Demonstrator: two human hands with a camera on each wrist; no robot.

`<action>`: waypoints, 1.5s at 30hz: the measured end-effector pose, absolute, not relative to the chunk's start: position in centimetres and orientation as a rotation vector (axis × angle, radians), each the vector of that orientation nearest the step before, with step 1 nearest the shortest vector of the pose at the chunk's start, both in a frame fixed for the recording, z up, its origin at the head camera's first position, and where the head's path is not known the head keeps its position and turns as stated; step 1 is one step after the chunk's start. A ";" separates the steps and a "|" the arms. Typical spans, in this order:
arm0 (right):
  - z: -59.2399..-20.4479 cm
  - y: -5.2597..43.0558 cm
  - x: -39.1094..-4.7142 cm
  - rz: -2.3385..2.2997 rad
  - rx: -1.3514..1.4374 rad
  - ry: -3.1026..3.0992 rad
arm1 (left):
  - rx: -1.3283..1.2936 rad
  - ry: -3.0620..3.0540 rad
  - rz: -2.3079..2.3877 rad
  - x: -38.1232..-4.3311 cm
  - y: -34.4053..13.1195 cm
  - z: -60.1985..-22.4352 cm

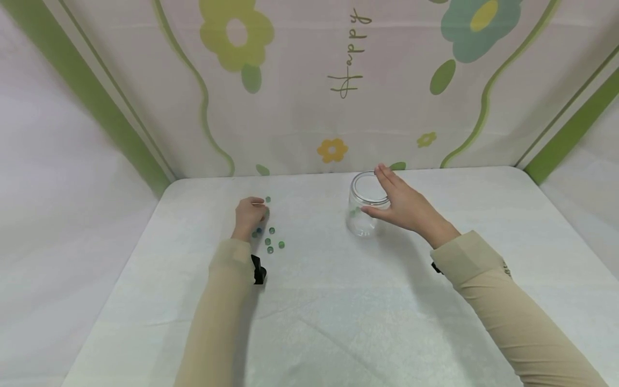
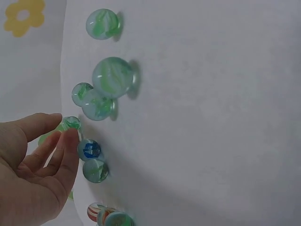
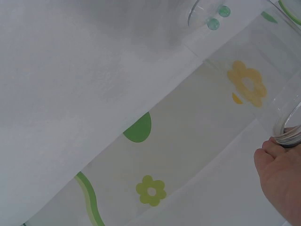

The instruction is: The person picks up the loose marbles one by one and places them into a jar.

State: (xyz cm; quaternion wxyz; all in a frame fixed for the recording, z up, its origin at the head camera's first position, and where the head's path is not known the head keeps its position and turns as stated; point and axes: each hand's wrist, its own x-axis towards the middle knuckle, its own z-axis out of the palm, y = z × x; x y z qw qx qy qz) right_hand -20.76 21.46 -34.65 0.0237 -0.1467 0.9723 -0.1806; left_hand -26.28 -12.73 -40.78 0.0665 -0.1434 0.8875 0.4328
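Note:
On the left of the table, my left hand [image 1: 249, 214] is over a loose group of green-swirled glass marbles. In the left wrist view its thumb and index tips are right at a green marble [image 2: 73, 122]; I cannot tell whether they pinch it. A blue marble [image 2: 90, 149] and a clear green one [image 2: 95, 170] lie just beside those fingers. My right hand [image 1: 405, 203] holds a clear glass jar [image 1: 361, 223] at its rim, thumb on the near side and fingers toward the far side. The jar stands upright, mouth up, with green marbles [image 3: 213, 24] inside.
Other green marbles [image 1: 281, 244] lie on the white tablecloth [image 1: 309, 301] just nearer me than the left hand. Behind the table's far edge hangs a flowered curtain [image 1: 290, 107], close behind the jar. White side panels [image 1: 58, 188] flank the table.

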 end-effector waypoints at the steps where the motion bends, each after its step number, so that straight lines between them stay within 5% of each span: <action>1: -34.7 21.5 -20.8 -0.560 -0.453 3.011 | -0.433 2.675 1.301 -26.3 -12.7 -40.9; 24: -34.8 21.5 -20.9 -0.540 -0.462 3.021 | -0.478 2.659 1.316 -26.4 -12.7 -41.2; 45: -34.9 21.6 -20.9 -0.548 -0.464 3.017 | -0.336 2.252 1.871 -26.4 -9.8 -37.8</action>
